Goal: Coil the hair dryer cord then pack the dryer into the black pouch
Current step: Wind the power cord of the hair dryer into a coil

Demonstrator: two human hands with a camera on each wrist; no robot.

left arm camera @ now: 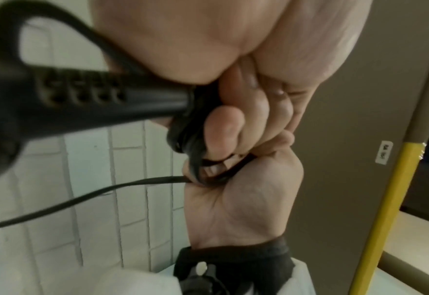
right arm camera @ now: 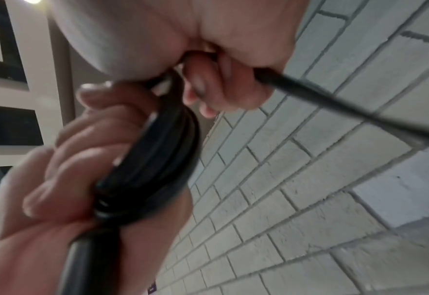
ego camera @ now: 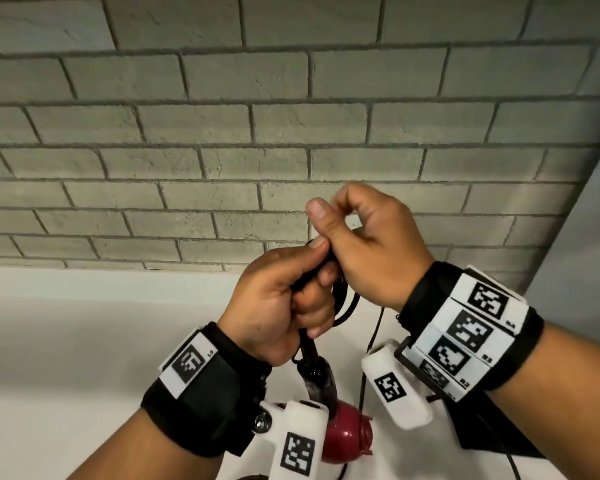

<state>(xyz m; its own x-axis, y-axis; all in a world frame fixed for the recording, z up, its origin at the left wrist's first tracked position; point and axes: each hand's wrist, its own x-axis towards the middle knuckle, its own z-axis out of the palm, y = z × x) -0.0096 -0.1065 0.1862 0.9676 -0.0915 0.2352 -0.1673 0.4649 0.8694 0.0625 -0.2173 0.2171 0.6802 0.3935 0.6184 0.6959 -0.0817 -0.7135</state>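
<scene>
Both hands are raised in front of a grey brick wall. My left hand point(ego camera: 305, 289) grips several black cord loops point(ego camera: 343, 303); the hair dryer hangs below it by its black handle point(ego camera: 317, 375), with the red body point(ego camera: 347, 434) lowest. Just above, my right hand point(ego camera: 329, 216) pinches the cord against the left thumb. In the right wrist view the coil point(right arm camera: 157, 159) lies in the left hand's fingers point(right arm camera: 82, 155), and a loose strand point(right arm camera: 334, 97) leaves the right hand. A black flat shape point(ego camera: 489, 438), possibly the pouch, lies partly hidden under the right wrist.
A white counter point(ego camera: 84, 323) runs below the brick wall point(ego camera: 291, 133). The loose cord point(ego camera: 366, 368) trails down toward the counter. A yellow pole point(left arm camera: 384, 199) and a grey-brown panel point(left arm camera: 359, 119) show in the left wrist view.
</scene>
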